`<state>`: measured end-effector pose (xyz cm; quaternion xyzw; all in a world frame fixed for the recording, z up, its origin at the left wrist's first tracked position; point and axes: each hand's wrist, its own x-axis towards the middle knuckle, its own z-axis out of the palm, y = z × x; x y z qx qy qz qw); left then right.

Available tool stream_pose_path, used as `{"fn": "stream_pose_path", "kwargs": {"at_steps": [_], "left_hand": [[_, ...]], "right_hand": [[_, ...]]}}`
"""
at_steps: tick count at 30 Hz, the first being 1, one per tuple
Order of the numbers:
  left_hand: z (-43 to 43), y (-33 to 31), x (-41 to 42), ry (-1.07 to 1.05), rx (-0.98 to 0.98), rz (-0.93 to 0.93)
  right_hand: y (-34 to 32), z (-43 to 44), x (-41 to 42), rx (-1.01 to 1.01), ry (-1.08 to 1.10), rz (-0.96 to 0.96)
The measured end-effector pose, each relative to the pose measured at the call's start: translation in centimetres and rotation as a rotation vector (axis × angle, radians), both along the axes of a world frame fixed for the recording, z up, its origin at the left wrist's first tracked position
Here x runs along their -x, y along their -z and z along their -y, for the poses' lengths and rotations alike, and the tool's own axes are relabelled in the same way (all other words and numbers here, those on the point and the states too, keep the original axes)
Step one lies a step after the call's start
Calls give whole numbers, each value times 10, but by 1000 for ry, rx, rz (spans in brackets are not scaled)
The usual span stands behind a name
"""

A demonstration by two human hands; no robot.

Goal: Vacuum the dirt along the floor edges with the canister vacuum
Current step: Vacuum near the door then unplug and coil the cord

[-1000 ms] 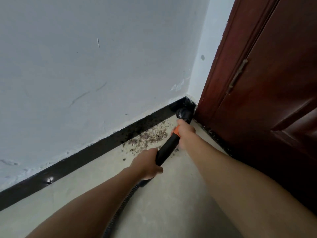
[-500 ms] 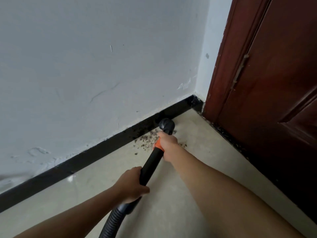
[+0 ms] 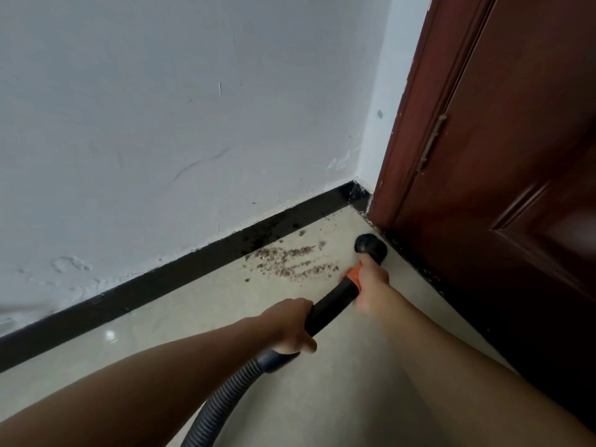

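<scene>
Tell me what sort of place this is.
Probably the corner of an indoor room, in a home or similar building; little else shows. A pale painted wall meets a black baseboard and a smooth light floor, beside a dark red wooden door.

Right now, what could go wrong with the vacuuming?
1. The nozzle sits beside the dirt, not on it, so a sweep might scatter crumbs along the baseboard.
2. The nozzle is close to the door and could bump it.
3. The hose trails back from the tube that the left hand and right hand grip; a snag might jerk the nozzle off line.
</scene>
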<state>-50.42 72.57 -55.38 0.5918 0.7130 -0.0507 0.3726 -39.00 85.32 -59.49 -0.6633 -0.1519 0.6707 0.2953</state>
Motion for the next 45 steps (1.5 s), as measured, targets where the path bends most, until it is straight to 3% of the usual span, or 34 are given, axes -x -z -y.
{"fn": "stream_pose_path", "kwargs": {"at_steps": [6,10,19,24,31,38,45], "left_hand": [[47,-2,38,-182,8,6],[61,-2,41,-203,25,24],[23,-6,18,89,113,29],[64,-3,57,46,276,-77],[131,-7,106,-191,408,-124],[162,-4,152,-260,393,-198],[174,0,172,-308,358,-288]], "right_hand": [[-4,31,64,33,-175,-166],[-8,44,71,45,-179,-201],[-24,53,0,67,54,81],[-15,103,41,96,75,-34],[-5,149,112,148,-123,-209],[-4,164,139,283,-224,-430],[2,159,171,281,-412,-463]]}}
